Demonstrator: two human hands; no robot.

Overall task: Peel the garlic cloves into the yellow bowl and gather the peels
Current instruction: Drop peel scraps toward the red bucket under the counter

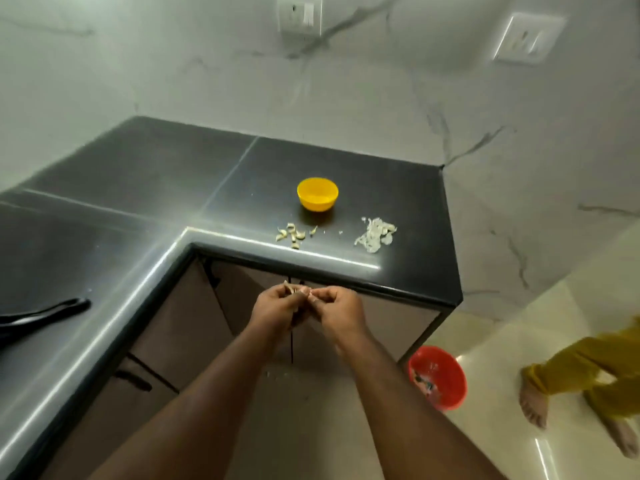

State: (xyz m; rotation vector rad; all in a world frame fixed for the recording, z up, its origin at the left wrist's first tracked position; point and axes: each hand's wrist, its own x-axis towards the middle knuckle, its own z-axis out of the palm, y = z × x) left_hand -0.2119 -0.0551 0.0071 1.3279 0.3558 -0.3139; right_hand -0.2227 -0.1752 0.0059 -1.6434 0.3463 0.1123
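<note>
A yellow bowl (317, 193) stands on the dark counter (138, 174). In front of it, near the counter's edge, lie several unpeeled garlic cloves (292, 233). To their right sits a pale heap of peels (375, 234). Both my hands are held together below the counter's front edge, before the cabinet doors. My left hand (278, 306) pinches a garlic clove (290, 289) whose skin sticks up between the fingertips. My right hand (337, 308) has its fingers curled, with the fingertips at the same clove.
A black handle (41, 315) lies on the counter at the far left. On the floor at the right stands a red basket (437, 375) with scraps in it. Another person's feet and yellow trousers (585, 372) are at the right edge. Marble walls enclose the counter's far sides.
</note>
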